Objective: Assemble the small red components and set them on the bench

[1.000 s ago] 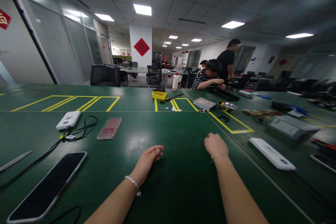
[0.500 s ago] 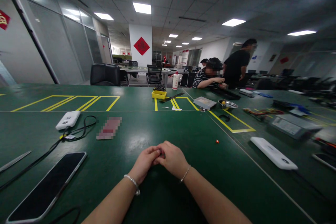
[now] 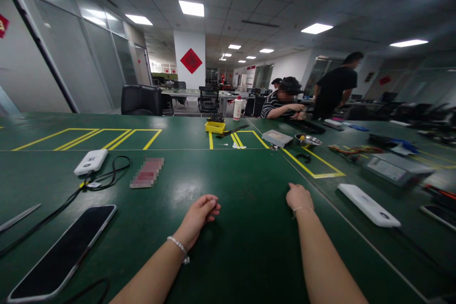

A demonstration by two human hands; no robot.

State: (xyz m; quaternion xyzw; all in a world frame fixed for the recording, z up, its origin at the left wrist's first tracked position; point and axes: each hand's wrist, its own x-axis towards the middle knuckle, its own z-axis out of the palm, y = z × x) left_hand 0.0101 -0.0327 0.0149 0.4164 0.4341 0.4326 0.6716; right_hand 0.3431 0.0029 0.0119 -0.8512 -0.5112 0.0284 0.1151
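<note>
My left hand (image 3: 200, 214) is over the green table (image 3: 245, 232), its fingers curled and thumb pressed against them. Whatever it pinches is too small or too hidden to name. To the right, my right hand (image 3: 300, 196) reaches down to the tabletop, with its fingers bent together and a fingertip pointing forward. It covers the spot where a small orange-red piece lay. That piece is now hidden, and I cannot see whether the fingers grip it.
At left lie a phone (image 3: 64, 251), a white power bank (image 3: 90, 162) with a black cable, and tweezers (image 3: 19, 218). Another white power bank (image 3: 368, 204) lies at right. Farther back are a yellow bin (image 3: 215, 127), a metal bowl (image 3: 314, 141) and a seated person (image 3: 276, 104).
My hands have parted. The right one moved right to the orange-red piece and now covers it, while the left stayed nearly in place. The standing person in the background shifted right.
</note>
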